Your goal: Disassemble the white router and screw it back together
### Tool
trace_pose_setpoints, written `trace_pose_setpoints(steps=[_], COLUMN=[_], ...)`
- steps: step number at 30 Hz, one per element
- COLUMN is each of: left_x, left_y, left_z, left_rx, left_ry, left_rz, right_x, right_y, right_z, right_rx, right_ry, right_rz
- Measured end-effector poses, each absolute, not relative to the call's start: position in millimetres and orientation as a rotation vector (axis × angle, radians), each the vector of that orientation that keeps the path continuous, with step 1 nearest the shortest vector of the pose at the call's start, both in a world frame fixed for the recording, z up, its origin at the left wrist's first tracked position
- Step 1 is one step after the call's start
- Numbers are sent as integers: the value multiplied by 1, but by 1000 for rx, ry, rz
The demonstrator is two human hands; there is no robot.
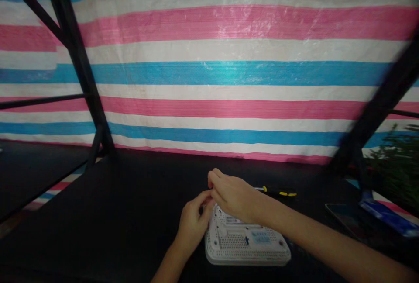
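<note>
A white plastic device with rows of vent holes and a pale label lies on the black table, partly covered by my hands. My left hand is at its upper left corner, thumb and fingers bent together. Just above that corner is my right hand, its fingers curled in and touching the fingertips of the left. Whatever lies between the fingertips is too small or hidden to make out. Behind the right wrist rests a screwdriver with a black and yellow handle.
On the right side of the table lie a dark phone and a blue packet. Black metal posts rise at left and right. A striped sheet hangs behind, and a green plant is at the far right.
</note>
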State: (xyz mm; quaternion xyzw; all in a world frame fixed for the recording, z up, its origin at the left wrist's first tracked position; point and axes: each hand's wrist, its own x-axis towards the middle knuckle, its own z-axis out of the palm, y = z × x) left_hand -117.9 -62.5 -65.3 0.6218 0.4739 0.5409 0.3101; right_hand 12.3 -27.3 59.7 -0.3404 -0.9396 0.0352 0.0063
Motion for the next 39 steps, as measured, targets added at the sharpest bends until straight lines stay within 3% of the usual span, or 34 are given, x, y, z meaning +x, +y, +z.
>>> trace_pose_setpoints(steps=[8, 18, 24, 33, 39], left_x=[-117, -125, -124, -123, -123], left_y=[-50, -69, -65, -64, -62], left_z=[-70, -70, -75, -71, -72], left_rx=[1610, 1816, 1825, 1883, 1903], left_ry=[1470, 1502, 1754, 1826, 1799], left_rz=[1438, 1272, 1050, 914, 936], right_x=[2, -11, -22, -33, -17], right_y=[-25, -17, -27, -25, -20], right_z=[76, 100, 95, 105, 81], right_rx=[-1176, -1128, -1357, -1190, -934], right_ry=[-3090, -3433, -3401, -3621, -3512], right_rz=[-99, 88, -349, -394, -547])
